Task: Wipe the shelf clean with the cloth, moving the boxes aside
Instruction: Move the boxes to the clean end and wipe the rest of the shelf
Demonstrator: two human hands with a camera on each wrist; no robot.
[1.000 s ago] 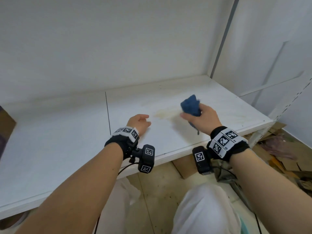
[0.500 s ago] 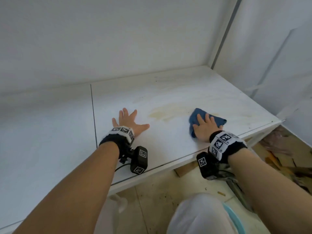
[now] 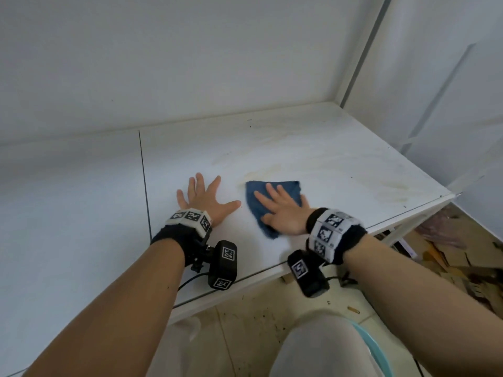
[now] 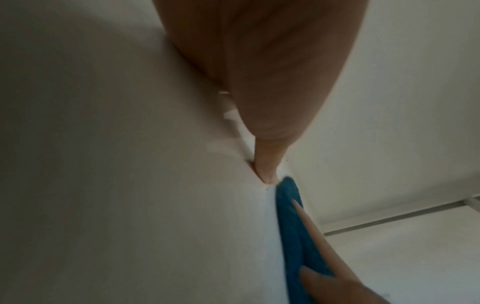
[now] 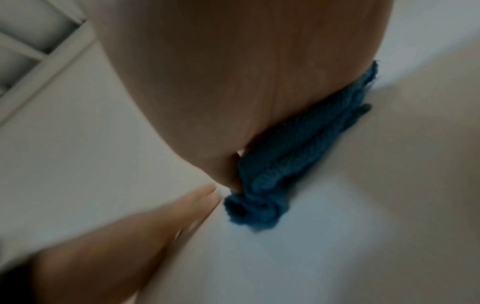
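The step in hand appears to be the wiping stroke itself; no boxes show on the shelf (image 3: 313, 148) in any view. Nearest the front edge, the right hand (image 3: 283, 210) lies flat on the blue cloth (image 3: 288, 187), fingers straight and spread, pressing rather than clasping; its grip is fully open and encloses nothing. The left hand (image 3: 202, 198) rests just beside it, palm down on bare shelf, fingers splayed, its grip open and empty, probably as a brace. The cloth lies flattened near the middle front of the shelf. Its long axis runs from the bunched corner near the wrist, away and to the right. Just beyond its far edge lies a yellowish stain (image 3: 261, 172). The next move likely calls for a firm push forward over that stain.
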